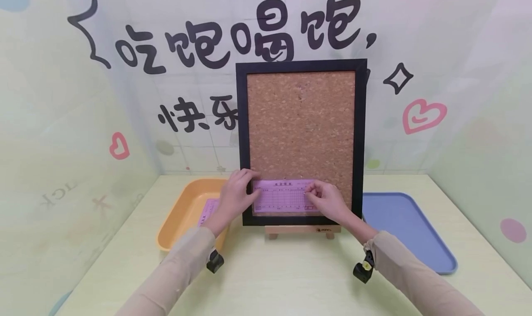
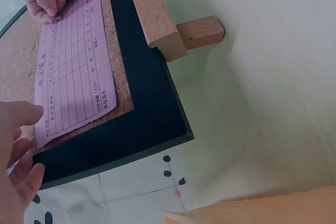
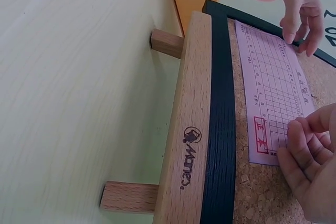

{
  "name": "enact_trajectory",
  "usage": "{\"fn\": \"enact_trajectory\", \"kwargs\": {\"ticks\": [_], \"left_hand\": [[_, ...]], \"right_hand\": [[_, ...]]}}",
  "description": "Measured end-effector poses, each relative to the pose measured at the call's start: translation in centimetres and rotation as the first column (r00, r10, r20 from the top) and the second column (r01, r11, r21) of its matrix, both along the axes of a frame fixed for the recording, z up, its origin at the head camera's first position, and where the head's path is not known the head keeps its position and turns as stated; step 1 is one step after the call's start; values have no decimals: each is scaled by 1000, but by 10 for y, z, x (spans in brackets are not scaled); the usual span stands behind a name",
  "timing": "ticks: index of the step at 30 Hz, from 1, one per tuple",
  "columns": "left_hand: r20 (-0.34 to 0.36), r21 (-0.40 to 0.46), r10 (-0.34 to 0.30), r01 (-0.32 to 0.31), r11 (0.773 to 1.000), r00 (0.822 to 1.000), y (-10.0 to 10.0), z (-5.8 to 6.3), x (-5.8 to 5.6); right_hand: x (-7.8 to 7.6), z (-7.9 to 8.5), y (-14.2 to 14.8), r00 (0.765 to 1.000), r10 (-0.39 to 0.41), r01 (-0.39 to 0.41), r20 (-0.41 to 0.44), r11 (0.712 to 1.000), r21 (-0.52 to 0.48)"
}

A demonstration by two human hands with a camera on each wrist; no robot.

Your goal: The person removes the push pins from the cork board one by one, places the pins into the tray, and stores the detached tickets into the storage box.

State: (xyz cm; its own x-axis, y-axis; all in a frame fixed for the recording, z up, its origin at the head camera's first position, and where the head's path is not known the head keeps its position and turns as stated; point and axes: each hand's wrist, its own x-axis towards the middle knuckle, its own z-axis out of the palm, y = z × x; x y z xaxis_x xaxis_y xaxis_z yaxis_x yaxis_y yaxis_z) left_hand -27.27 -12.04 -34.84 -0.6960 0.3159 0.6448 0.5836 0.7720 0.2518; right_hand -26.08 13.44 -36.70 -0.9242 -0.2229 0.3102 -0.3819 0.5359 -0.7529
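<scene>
A pink printed slip (image 1: 284,198) lies flat against the lower part of a black-framed cork board (image 1: 301,122). My left hand (image 1: 238,191) is at the board's lower left. Its thumb touches the slip's left end, and the other fingers are loosely bent over the black frame (image 2: 152,114). At the slip's right part, my right hand (image 1: 330,200) pinches a small shiny pin (image 2: 56,19) between thumb and forefinger, against the paper. The fingertips hide most of the pin. In the right wrist view a red stamped box marks the slip (image 3: 268,98) near this hand.
The board stands on a wooden easel (image 1: 301,229) with short feet. To the left, an orange tray (image 1: 172,223) holds another pink slip (image 1: 209,209). A blue tray (image 1: 409,233) lies at the right. Behind the table is a wall with black lettering.
</scene>
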Motion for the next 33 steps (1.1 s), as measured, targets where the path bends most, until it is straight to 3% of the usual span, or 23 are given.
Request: {"fn": "enact_trajectory", "kwargs": {"ticks": [7, 14, 25, 33], "left_hand": [[32, -8, -14, 15, 1000, 999, 3, 0, -2], [-30, -92, 2, -4, 996, 1000, 5, -4, -3], [-43, -97, 26, -30, 995, 999, 8, -5, -3], [-23, -88, -26, 24, 996, 999, 8, -3, -4]], "right_hand": [[0, -1, -1, 1000, 1, -1, -14, 1000, 6], [0, -3, -1, 1000, 4, -4, -1, 1000, 5], [1, -1, -1, 1000, -7, 6, 5, 1000, 4], [2, -1, -1, 998, 14, -15, -64, 1000, -19]]}}
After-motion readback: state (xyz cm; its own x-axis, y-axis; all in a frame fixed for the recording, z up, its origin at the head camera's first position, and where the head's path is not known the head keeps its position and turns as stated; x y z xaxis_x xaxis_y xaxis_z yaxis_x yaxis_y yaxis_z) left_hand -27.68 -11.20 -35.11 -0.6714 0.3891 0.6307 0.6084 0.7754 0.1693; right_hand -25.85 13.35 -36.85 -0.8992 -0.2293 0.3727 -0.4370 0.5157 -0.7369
